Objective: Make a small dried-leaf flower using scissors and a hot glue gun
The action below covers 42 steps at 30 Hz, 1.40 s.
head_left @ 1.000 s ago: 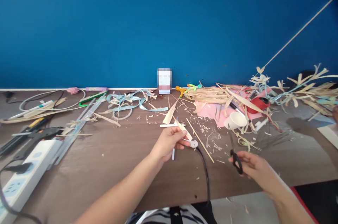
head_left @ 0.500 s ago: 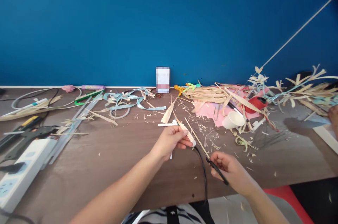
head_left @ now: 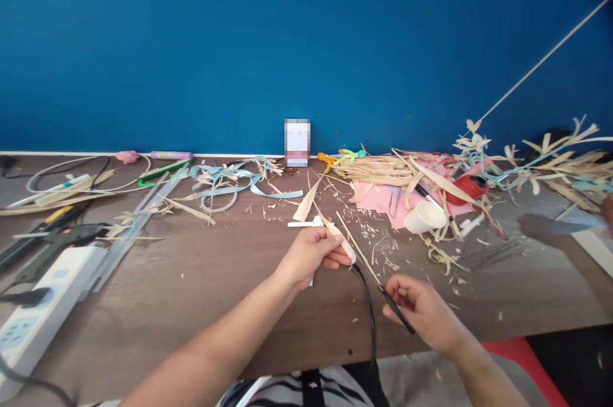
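Observation:
My left hand [head_left: 313,253] is closed in a pinch above the middle of the table. It holds a pale dried husk leaf [head_left: 330,226], with the white end of a corded tool [head_left: 353,258] under the same fingers. A black cable [head_left: 370,305] runs down from that end; my fingers hide most of the tool. To the right, my right hand [head_left: 414,305] is closed on black-handled scissors [head_left: 396,310]. A long, thin, straw-coloured length [head_left: 360,248] stretches from them toward the left hand; I cannot tell whether it is blade or husk strip. Another husk leaf [head_left: 306,202] lies just beyond.
Husk clippings [head_left: 378,247] litter the table. A paper cup [head_left: 424,218], red tape roll [head_left: 467,188], pink sheet [head_left: 378,202] and husk bundle [head_left: 378,170] lie right. A power strip [head_left: 52,311] and glue gun [head_left: 62,244] are left. Someone's hand [head_left: 607,209] shows far right.
The scissors in my right hand have turned slightly, and their handle looks narrower. My left hand keeps the same hold. The whole view has shifted a little.

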Each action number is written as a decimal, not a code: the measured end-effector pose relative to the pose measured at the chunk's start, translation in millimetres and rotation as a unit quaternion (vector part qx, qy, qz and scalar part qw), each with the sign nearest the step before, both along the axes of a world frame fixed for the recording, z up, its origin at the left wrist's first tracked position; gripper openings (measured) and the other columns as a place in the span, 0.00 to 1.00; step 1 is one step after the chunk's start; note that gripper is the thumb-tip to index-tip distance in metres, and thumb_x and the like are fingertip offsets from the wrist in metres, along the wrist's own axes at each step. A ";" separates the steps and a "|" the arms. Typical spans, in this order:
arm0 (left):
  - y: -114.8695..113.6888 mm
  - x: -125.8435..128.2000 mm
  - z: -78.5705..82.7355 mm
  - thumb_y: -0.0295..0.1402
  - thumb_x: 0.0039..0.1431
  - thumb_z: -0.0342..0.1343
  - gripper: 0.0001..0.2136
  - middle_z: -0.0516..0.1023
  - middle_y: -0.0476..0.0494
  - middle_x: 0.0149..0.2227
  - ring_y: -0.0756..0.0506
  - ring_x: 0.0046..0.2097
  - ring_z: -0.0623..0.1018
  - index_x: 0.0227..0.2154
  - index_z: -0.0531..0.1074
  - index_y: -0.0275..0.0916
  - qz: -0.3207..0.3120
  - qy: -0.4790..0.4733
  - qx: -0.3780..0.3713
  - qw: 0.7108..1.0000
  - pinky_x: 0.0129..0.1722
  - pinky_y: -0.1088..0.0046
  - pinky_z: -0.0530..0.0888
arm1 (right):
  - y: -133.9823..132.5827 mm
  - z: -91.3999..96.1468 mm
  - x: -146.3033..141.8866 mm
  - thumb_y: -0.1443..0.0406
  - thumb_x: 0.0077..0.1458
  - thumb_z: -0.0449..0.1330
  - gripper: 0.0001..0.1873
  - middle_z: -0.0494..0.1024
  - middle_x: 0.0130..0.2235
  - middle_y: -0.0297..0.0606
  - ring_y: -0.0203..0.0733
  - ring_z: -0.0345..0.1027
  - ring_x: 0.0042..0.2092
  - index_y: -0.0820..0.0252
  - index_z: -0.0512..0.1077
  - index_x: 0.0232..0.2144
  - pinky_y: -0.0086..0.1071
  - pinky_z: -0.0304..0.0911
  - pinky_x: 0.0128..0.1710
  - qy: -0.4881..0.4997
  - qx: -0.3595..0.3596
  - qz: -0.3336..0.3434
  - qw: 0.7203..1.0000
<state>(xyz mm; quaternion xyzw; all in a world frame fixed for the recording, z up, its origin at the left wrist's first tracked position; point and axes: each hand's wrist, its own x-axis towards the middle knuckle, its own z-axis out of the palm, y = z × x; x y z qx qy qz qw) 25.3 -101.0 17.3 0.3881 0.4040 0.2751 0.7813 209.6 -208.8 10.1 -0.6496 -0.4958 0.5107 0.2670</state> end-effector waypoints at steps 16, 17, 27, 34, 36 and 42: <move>1.8 -5.3 3.8 0.34 0.49 0.55 0.09 0.77 0.42 0.22 0.51 0.25 0.77 0.22 0.69 0.32 -0.039 -0.011 0.000 0.999 0.22 0.82 0.67 | -3.5 3.6 0.6 0.64 0.39 0.60 0.11 0.57 0.17 0.24 0.29 0.48 0.21 0.59 0.60 0.19 0.23 0.47 0.20 0.027 -0.020 -0.018 0.999; 2.0 -5.6 4.4 0.34 0.49 0.55 0.09 0.77 0.42 0.22 0.50 0.25 0.77 0.22 0.70 0.32 -0.042 -0.012 0.000 0.999 0.22 0.82 0.68 | -3.4 3.2 1.1 0.64 0.39 0.60 0.11 0.57 0.17 0.24 0.29 0.49 0.21 0.60 0.60 0.19 0.23 0.47 0.20 0.023 -0.019 -0.019 0.999; -1.6 -4.2 4.3 0.36 0.49 0.54 0.11 0.77 0.42 0.23 0.51 0.25 0.76 0.20 0.71 0.32 -0.065 0.012 0.028 0.997 0.22 0.82 0.67 | -1.6 -1.0 3.0 0.65 0.39 0.60 0.10 0.55 0.17 0.23 0.29 0.47 0.21 0.59 0.59 0.19 0.24 0.46 0.20 0.000 -0.005 -0.008 1.000; -1.9 -4.0 5.0 0.37 0.48 0.55 0.12 0.77 0.42 0.23 0.51 0.25 0.76 0.20 0.71 0.32 -0.084 0.029 0.032 0.996 0.22 0.81 0.67 | -0.7 12.1 -2.8 0.64 0.38 0.60 0.12 0.54 0.17 0.23 0.29 0.46 0.20 0.59 0.58 0.18 0.24 0.45 0.20 0.003 -0.024 -0.017 1.000; -1.5 -4.1 6.0 0.38 0.48 0.56 0.12 0.77 0.42 0.23 0.50 0.25 0.76 0.19 0.71 0.32 -0.087 0.035 0.031 0.995 0.22 0.81 0.67 | -1.1 10.4 -2.1 0.64 0.38 0.60 0.12 0.55 0.17 0.23 0.29 0.47 0.21 0.59 0.58 0.18 0.24 0.46 0.20 0.004 -0.025 -0.017 1.000; 0.2 -5.1 6.2 0.37 0.48 0.55 0.12 0.76 0.43 0.22 0.51 0.25 0.76 0.20 0.71 0.32 -0.100 0.042 0.040 0.993 0.22 0.81 0.68 | -2.2 1.3 2.5 0.66 0.39 0.60 0.10 0.56 0.17 0.23 0.28 0.47 0.21 0.60 0.59 0.19 0.23 0.45 0.20 0.008 -0.023 -0.005 1.000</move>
